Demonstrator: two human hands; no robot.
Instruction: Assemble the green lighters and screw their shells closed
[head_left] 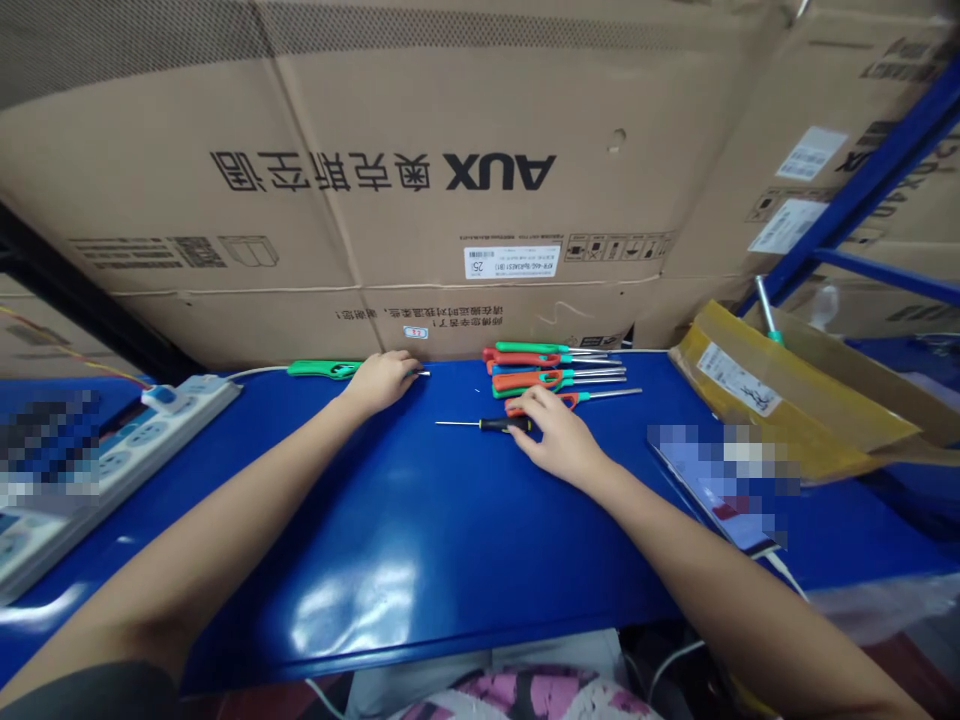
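Observation:
My left hand (384,383) is at the back left of the table, its fingers curled over the front part of a green long-nosed lighter (319,369). The lighter's metal tip shows just past my fingertips. My right hand (561,435) rests further right, its thumb touching the handle of a black-and-yellow screwdriver (491,425). The screwdriver lies flat, blade to the left. My right fingers are spread from the thumb, over an orange lighter (576,398) whose handle they partly cover. Behind lie several red, orange and green lighters (529,358), metal nozzles to the right.
A cardboard wall (420,90) stands along the back of the blue table (420,520). On the left is a white power strip (127,460). A phone (720,500) with a cable and a yellow-taped carton (787,400) lie on the right, beside blue metal bars (832,180).

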